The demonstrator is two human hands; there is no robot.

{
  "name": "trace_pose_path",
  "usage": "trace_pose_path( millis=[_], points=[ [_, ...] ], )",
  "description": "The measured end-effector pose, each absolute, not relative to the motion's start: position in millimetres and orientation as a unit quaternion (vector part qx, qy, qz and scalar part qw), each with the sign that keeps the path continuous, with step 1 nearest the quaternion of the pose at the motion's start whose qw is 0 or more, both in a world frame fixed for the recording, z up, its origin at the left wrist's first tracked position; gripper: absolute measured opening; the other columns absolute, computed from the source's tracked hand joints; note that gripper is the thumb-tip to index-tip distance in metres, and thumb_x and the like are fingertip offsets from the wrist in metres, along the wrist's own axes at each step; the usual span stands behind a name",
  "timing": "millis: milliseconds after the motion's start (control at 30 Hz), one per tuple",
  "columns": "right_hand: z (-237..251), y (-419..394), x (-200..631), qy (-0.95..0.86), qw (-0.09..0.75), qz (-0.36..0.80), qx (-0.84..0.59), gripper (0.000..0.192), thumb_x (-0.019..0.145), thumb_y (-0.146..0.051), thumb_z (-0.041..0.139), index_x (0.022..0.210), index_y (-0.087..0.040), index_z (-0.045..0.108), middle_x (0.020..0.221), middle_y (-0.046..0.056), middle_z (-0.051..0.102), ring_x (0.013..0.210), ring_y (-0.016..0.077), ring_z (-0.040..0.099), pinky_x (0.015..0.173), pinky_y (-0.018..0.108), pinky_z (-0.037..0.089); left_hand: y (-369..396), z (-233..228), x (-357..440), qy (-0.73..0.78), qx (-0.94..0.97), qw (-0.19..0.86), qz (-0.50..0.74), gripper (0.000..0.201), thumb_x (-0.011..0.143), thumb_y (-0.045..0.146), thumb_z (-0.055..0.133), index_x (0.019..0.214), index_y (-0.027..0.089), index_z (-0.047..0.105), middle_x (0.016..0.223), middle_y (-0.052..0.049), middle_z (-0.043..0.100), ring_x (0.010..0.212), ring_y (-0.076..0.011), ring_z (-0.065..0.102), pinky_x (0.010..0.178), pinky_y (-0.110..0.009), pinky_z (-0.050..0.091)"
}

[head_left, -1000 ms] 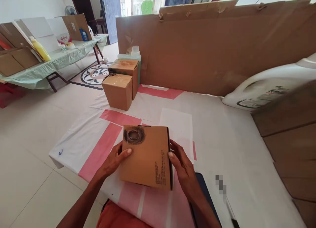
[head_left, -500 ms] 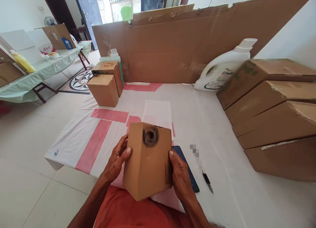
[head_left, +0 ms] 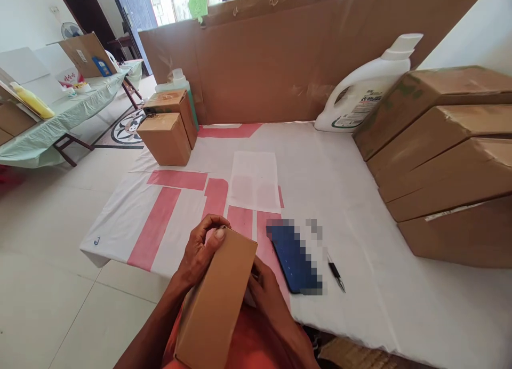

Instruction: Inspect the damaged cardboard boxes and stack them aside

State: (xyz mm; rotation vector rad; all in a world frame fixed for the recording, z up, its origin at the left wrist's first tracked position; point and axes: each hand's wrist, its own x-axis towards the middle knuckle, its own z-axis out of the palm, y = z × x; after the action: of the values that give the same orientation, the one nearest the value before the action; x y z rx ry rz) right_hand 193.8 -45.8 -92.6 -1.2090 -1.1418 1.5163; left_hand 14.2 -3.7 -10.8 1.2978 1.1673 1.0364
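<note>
- Cardboard fills your grip: your left hand (head_left: 202, 251) has its fingers curled over the far top edge of a small brown box (head_left: 214, 305), thumb pressed flat on the upper face.
- Your right hand (head_left: 266, 294) is closed against the box's right side, its fingers mostly hidden behind the cardboard, so you cannot see how far they wrap.
- You hold the box tilted, its long face sloping toward you, at the near edge of the table and over your orange-clad lap (head_left: 244, 342).
- Just right of your right hand lies a dark blue phone (head_left: 292, 257), partly blurred, and beside that a black pen (head_left: 336, 275).
- Both rest on a white cloth with pink stripes (head_left: 176, 198) that covers the table; a plain white sheet (head_left: 256, 179) lies at the middle of it.
- At the far left corner of the cloth stand two sealed small cartons (head_left: 168, 126), touching, with a pale green bottle (head_left: 178, 83) behind them.
- Along the right side you have a stack of larger cardboard boxes (head_left: 444, 155), leaning, and a white detergent jug (head_left: 366, 91) just beyond them.
- Behind everything a tall cardboard panel (head_left: 272, 54) stands upright as a back wall.
- To your left, well apart across the pale tiled floor (head_left: 44, 235), another table under a green cover (head_left: 52, 118) carries a yellow bottle (head_left: 34, 99) and more cardboard; a dark doorway (head_left: 92, 11) and a small fan (head_left: 72, 30) sit farther back.
</note>
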Motion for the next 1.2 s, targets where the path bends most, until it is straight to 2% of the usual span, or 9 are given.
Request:
trace_pose_path(
  millis=[167,300,367,433,533,667,833,1067,1200],
  points=[
    [-50,-57,218,-0.352,0.448,0.646,-0.509,0.068,0.096,-0.077,0.059,0.14,-0.026,0.066,0.15,0.016,0.067,0.128,0.037,0.069,0.093,0.048,0.062,-2,-13,26,0.591,0.61,0.336,0.407,0.032,0.106,0.051,0.051,0.104,0.022,0.065,0.101,-0.006,0.07,0.096,-0.0244,0.066,0.088,-0.039,0.051],
    [-26,-61,210,-0.397,0.405,0.613,-0.55,0.105,0.076,-0.075,0.082,0.164,-0.034,0.04,0.171,0.013,0.047,0.15,0.0397,0.052,0.112,0.057,0.055,9,-17,41,0.627,0.617,0.262,0.396,0.022,0.099,0.044,0.063,0.095,0.023,0.064,0.101,-0.007,0.069,0.101,-0.0286,0.061,0.101,-0.049,0.044],
    [-29,-58,201,-0.41,0.367,0.58,-0.6,0.117,0.068,-0.069,0.09,0.166,-0.031,0.037,0.174,0.015,0.041,0.155,0.0419,0.045,0.118,0.06,0.049,12,-19,45,0.628,0.627,0.253,0.386,0.02,0.097,0.043,0.067,0.094,0.023,0.066,0.1,-0.007,0.07,0.101,-0.029,0.061,0.103,-0.051,0.043],
    [-38,-53,198,-0.401,0.352,0.588,-0.608,0.111,0.07,-0.065,0.089,0.163,-0.028,0.042,0.173,0.017,0.043,0.155,0.0419,0.047,0.12,0.06,0.048,14,-20,44,0.618,0.635,0.266,0.38,0.02,0.097,0.043,0.068,0.094,0.024,0.068,0.1,-0.006,0.071,0.099,-0.0276,0.064,0.101,-0.049,0.046],
    [-49,-49,209,-0.356,0.391,0.653,-0.542,0.091,0.081,-0.063,0.084,0.156,-0.025,0.049,0.163,0.018,0.057,0.145,0.0387,0.059,0.115,0.055,0.054,17,-18,26,0.605,0.631,0.295,0.386,0.027,0.102,0.048,0.061,0.1,0.024,0.072,0.105,-0.006,0.074,0.098,-0.0241,0.068,0.093,-0.04,0.053],
    [-50,-52,235,-0.256,0.457,0.69,-0.5,0.078,0.083,-0.056,0.088,0.149,-0.027,0.058,0.156,0.016,0.065,0.136,0.0388,0.068,0.106,0.052,0.061,23,-16,-7,0.628,0.591,0.292,0.414,0.036,0.104,0.055,0.056,0.108,0.023,0.072,0.115,-0.009,0.075,0.111,-0.0257,0.069,0.102,-0.041,0.054],
    [-44,-49,249,-0.236,0.49,0.674,-0.501,0.075,0.083,-0.054,0.09,0.147,-0.027,0.061,0.157,0.016,0.064,0.133,0.0402,0.069,0.097,0.049,0.066,21,-18,-17,0.627,0.576,0.332,0.405,0.042,0.105,0.059,0.053,0.112,0.022,0.072,0.12,-0.01,0.076,0.116,-0.027,0.069,0.106,-0.044,0.053],
    [-63,-50,247,-0.331,0.487,0.634,-0.501,0.081,0.089,-0.055,0.085,0.158,-0.029,0.052,0.157,0.013,0.063,0.14,0.0369,0.063,0.107,0.05,0.06,20,-30,7,0.58,0.618,0.387,0.363,0.042,0.103,0.056,0.056,0.127,0.025,0.073,0.133,-0.01,0.072,0.118,-0.0259,0.07,0.1,-0.04,0.057],
    [-77,-64,257,-0.34,0.468,0.628,-0.52,0.078,0.091,-0.058,0.082,0.156,-0.03,0.052,0.16,0.013,0.061,0.143,0.035,0.06,0.112,0.05,0.056,18,-42,11,0.563,0.643,0.398,0.333,0.039,0.102,0.053,0.06,0.124,0.025,0.074,0.128,-0.009,0.074,0.116,-0.0258,0.07,0.098,-0.04,0.058]
  ],
)
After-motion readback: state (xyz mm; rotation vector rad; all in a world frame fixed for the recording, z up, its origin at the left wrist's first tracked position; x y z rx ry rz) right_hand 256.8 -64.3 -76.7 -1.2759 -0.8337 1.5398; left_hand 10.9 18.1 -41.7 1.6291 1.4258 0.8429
